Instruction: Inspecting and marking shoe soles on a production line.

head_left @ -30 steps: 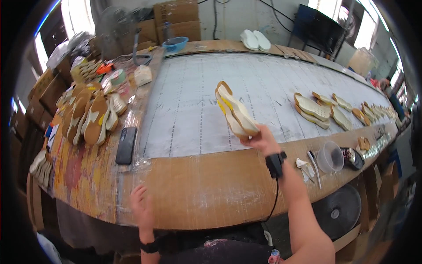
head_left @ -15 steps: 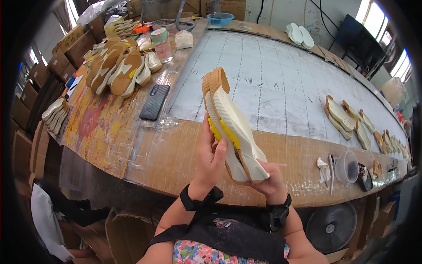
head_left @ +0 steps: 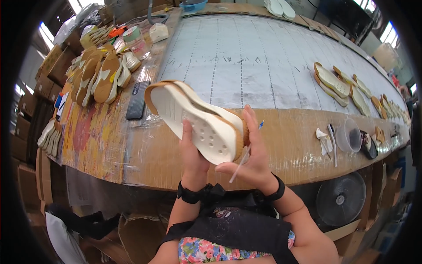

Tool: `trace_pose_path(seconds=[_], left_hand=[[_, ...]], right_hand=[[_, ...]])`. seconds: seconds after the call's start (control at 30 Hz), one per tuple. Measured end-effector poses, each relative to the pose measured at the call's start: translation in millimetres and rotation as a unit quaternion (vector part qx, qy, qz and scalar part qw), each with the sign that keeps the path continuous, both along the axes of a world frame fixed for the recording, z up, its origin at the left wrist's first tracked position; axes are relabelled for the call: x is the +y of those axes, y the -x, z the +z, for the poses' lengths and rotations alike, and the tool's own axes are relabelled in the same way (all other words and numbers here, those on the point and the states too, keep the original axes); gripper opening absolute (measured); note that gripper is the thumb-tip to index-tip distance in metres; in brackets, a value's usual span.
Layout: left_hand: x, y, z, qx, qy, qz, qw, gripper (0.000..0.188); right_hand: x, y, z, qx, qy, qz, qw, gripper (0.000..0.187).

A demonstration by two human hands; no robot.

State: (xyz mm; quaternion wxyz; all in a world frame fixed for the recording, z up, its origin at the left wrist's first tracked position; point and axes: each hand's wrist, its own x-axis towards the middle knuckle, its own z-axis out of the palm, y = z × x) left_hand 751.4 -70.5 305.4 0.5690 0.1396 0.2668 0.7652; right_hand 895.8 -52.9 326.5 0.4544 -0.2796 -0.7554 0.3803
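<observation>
On the long brown table [head_left: 132, 145], both hands hold one cream shoe sole [head_left: 198, 121]. Left hand [head_left: 193, 154] fingers wrap it; right hand [head_left: 250, 160] also pinches a thin brush [head_left: 244, 156].

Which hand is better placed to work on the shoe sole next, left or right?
Probably the right hand: it already holds a thin stick beside the cream shoe sole. The left hand supports the sole from below, so it is busy.

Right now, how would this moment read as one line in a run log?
left hand: props cream foam shoe sole | right hand: grips sole heel, holds thin white stick | below: wrapped brown workbench
</observation>
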Motion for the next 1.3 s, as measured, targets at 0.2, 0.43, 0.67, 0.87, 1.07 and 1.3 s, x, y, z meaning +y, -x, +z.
trace_pose_path(seconds=[0.2,0.43,0.67,0.87,1.07,1.3], left_hand=[[-13,3,0,-0.021,-0.007,-0.025,0.999,0.059],[-28,16,-13,0.005,-0.048,-0.021,0.999,0.054],[-28,35,-6,0.049,0.094,-0.067,0.992,0.047],[-25,66,-71,0.306,0.128,0.082,0.94,0.04],[-29,83,-97,0.647,0.221,0.158,0.713,0.04],[-29,75,-85,0.275,0.165,0.219,0.922,0.015]], right_hand=[[-12,5,-6,0.045,0.024,0.054,0.997,0.114],[-18,-18,-24,0.048,0.057,0.107,0.991,0.066],[2,-15,-32,-0.003,0.17,0.122,0.978,0.045],[88,-20,-88,0.021,0.232,-0.043,0.972,0.026],[118,-36,-115,0.07,0.304,-0.1,0.945,0.024],[115,-40,-117,0.021,0.225,-0.103,0.969,0.021]])
